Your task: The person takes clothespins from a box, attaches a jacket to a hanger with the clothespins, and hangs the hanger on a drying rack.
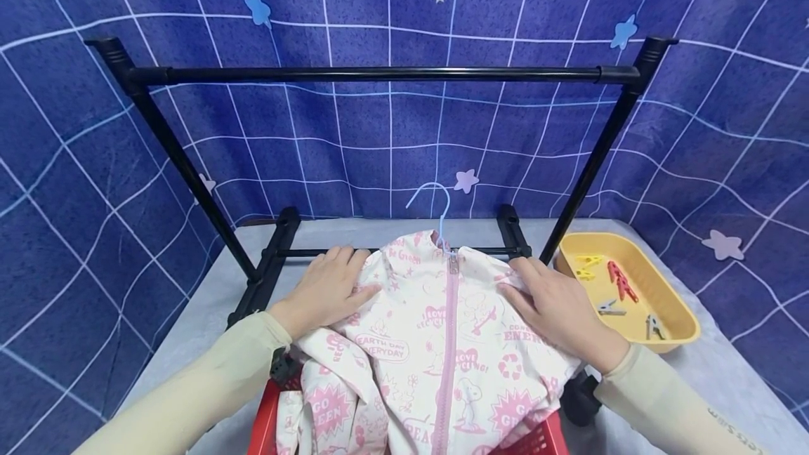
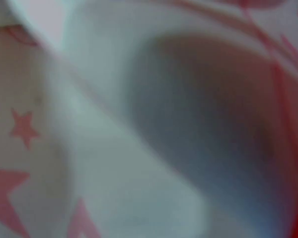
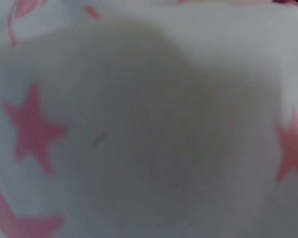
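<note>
A white zip-up jacket (image 1: 470, 328) with pink prints and a pink zipper lies over a red basket (image 1: 264, 416), its collar toward the rack. From its neck rises the hook of a light blue hanger (image 1: 446, 203); the rest of the hanger is hidden inside the jacket. My left hand (image 1: 333, 291) grips the left shoulder, thumb on the front of the cloth. At the opposite shoulder, my right hand (image 1: 559, 300) holds the fabric the same way. Blurred white cloth (image 2: 124, 173) fills the left wrist view, and star-printed cloth (image 3: 154, 148) fills the right one.
Beyond the jacket stands a black clothes rack (image 1: 385, 74) with a bare top bar. A yellow tray (image 1: 685, 325) on the right holds several clothespins (image 1: 622, 281). Behind everything hangs a blue patterned curtain (image 1: 379, 139). The table (image 1: 196, 343) has a grey cover.
</note>
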Motion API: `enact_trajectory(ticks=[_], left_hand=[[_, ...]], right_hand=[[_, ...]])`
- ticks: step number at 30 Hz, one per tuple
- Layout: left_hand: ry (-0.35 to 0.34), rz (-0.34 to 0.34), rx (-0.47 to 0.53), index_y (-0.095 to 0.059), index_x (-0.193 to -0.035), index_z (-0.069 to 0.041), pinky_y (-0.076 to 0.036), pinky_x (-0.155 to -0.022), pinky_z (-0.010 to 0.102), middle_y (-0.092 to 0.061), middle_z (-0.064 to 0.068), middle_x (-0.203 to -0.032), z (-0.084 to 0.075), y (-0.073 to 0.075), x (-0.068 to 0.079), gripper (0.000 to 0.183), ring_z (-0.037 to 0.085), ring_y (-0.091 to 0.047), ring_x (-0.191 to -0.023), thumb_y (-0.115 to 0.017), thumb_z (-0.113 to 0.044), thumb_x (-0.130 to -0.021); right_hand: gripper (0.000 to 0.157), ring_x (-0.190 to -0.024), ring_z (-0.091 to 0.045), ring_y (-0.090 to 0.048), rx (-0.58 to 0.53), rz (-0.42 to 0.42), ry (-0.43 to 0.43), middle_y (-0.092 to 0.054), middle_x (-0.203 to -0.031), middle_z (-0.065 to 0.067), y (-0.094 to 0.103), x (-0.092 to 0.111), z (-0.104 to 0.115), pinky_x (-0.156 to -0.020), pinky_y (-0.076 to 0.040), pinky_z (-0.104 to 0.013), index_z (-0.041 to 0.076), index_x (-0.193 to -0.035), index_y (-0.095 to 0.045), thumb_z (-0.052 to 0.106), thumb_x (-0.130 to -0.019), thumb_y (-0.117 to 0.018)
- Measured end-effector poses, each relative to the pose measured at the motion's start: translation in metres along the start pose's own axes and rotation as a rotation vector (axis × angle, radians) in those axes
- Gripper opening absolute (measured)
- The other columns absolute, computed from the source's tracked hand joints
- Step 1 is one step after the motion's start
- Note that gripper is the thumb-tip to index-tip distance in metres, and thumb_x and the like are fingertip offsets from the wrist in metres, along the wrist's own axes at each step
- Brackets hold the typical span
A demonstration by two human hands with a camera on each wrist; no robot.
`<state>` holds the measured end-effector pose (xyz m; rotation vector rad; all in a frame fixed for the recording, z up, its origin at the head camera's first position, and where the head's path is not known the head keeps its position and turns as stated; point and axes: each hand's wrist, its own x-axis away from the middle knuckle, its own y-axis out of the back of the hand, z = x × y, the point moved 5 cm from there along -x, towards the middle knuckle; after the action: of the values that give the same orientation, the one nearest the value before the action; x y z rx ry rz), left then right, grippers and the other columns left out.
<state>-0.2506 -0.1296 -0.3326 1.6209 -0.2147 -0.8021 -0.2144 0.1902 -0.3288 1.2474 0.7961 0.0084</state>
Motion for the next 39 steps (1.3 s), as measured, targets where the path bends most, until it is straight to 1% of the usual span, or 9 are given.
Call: enact_trajectory(ticks=[4, 8, 15, 19, 22, 26, 32, 35, 39], left_hand=[[0.0, -0.017, -0.008, -0.056, -0.123, 0.004, -0.048, -0.082, 0.049, -0.061, 0.019, -0.106, 0.001, 0.002, 0.0, 0.052, 0.035, -0.058, -0.101, -0.063, -0.039, -0.095], [0.004, -0.012, -0.014, -0.055, -0.125, 0.005, -0.049, -0.085, 0.049, -0.061, 0.02, -0.109, 0.002, 0.002, -0.001, 0.053, 0.036, -0.058, -0.103, -0.062, -0.039, -0.095], [0.009, -0.009, -0.005, -0.055, -0.127, 0.004, -0.049, -0.088, 0.048, -0.062, 0.019, -0.11, 0.004, 0.002, 0.0, 0.052, 0.033, -0.058, -0.101, -0.062, -0.038, -0.096], [0.006, -0.026, -0.008, -0.056, -0.125, 0.003, -0.049, -0.087, 0.047, -0.062, 0.018, -0.109, 0.004, 0.005, 0.0, 0.048, 0.033, -0.058, -0.1, -0.062, -0.036, -0.097], [-0.001, -0.047, -0.014, -0.056, -0.122, 0.003, -0.049, -0.083, 0.045, -0.061, 0.017, -0.105, 0.004, 0.008, 0.0, 0.045, 0.032, -0.057, -0.095, -0.062, -0.034, -0.097], [-0.017, -0.091, -0.026, -0.057, -0.118, 0.004, -0.048, -0.077, 0.043, -0.06, 0.016, -0.099, 0.004, 0.013, 0.0, 0.042, 0.031, -0.055, -0.089, -0.063, -0.032, -0.097], [-0.048, -0.201, -0.042, -0.058, -0.114, 0.005, -0.046, -0.072, 0.043, -0.057, 0.016, -0.093, 0.004, 0.021, 0.001, 0.04, 0.032, -0.052, -0.084, -0.065, -0.03, -0.095], [-0.057, -0.247, -0.04, -0.058, -0.113, 0.004, -0.045, -0.066, 0.041, -0.055, 0.015, -0.091, 0.005, 0.023, 0.001, 0.04, 0.031, -0.051, -0.082, -0.066, -0.029, -0.093], [-0.065, -0.285, -0.035, -0.058, -0.112, 0.002, -0.043, -0.062, 0.041, -0.053, 0.014, -0.09, 0.006, 0.025, 0.003, 0.039, 0.031, -0.05, -0.08, -0.067, -0.03, -0.092]], right_hand=[[0.034, -0.064, -0.014, -0.05, 0.0, -0.022, 0.012, -0.06, -0.092, -0.002, 0.003, -0.002, 0.0, -0.054, -0.042, -0.032, 0.01, -0.117, -0.057, 0.03, -0.092, -0.069], [0.035, -0.064, -0.014, -0.051, 0.0, -0.048, 0.025, -0.062, -0.093, -0.003, 0.005, -0.004, -0.001, -0.054, -0.042, -0.032, 0.01, -0.117, -0.058, 0.029, -0.091, -0.07], [0.034, -0.062, -0.014, -0.048, -0.005, -0.085, 0.058, -0.059, -0.087, -0.002, 0.009, -0.006, -0.001, -0.052, -0.039, -0.029, 0.01, -0.115, -0.058, 0.027, -0.089, -0.072], [0.035, -0.062, -0.015, -0.048, -0.002, -0.1, 0.072, -0.059, -0.088, -0.003, 0.011, -0.008, -0.001, -0.052, -0.04, -0.03, 0.01, -0.114, -0.058, 0.027, -0.088, -0.073], [0.034, -0.061, -0.014, -0.046, -0.004, -0.117, 0.083, -0.058, -0.087, -0.002, 0.012, -0.01, -0.001, -0.051, -0.039, -0.03, 0.009, -0.113, -0.058, 0.027, -0.088, -0.072], [0.033, -0.06, -0.013, -0.045, -0.011, -0.149, 0.097, -0.056, -0.083, -0.001, 0.015, -0.012, -0.001, -0.049, -0.038, -0.029, 0.008, -0.113, -0.059, 0.026, -0.088, -0.071], [0.031, -0.058, -0.013, -0.043, -0.018, -0.188, 0.11, -0.054, -0.083, -0.002, 0.019, -0.015, -0.003, -0.047, -0.037, -0.029, 0.008, -0.112, -0.059, 0.028, -0.091, -0.068], [0.03, -0.057, -0.014, -0.043, -0.015, -0.215, 0.129, -0.053, -0.082, -0.002, 0.021, -0.016, -0.003, -0.046, -0.036, -0.029, 0.008, -0.111, -0.059, 0.033, -0.095, -0.062], [0.035, -0.054, -0.014, -0.042, -0.008, -0.256, 0.155, -0.053, -0.081, -0.003, 0.023, -0.018, -0.002, -0.044, -0.035, -0.03, 0.008, -0.109, -0.06, 0.041, -0.099, -0.053]])
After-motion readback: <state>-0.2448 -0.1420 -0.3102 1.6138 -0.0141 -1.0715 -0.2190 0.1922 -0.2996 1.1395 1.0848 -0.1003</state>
